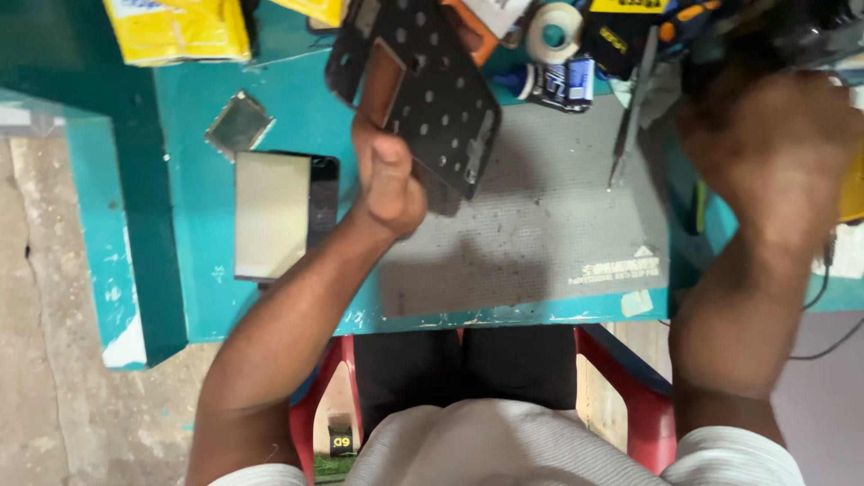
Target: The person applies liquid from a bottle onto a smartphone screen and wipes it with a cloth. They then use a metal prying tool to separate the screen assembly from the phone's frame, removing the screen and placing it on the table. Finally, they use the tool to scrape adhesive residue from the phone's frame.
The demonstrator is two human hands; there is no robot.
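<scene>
In the middle of the frame we see the left hand (389,180) closed around the lower edge of a black perforated plate (432,90), which it holds tilted above the grey work mat (540,225). The plate reaches up to the top centre of the frame and has a brown rectangular part on its left side.

The right hand (774,148) is at the upper right of the frame, raised and blurred, so we cannot tell if it is clenched or holds something.

Left of the left hand, a phone screen panel (283,214) lies flat on the teal tabletop (198,297), with a small square metal piece (238,124) just above it. A pair of tweezers (630,108) lies at the upper right edge of the mat. Near the top centre we see a roll of white tape (553,31) and beside it a small blue and white tube (558,83). A yellow package (175,29) is in the upper left corner.

At the bottom of the frame, a red plastic chair (643,405) shows under the person's legs.
</scene>
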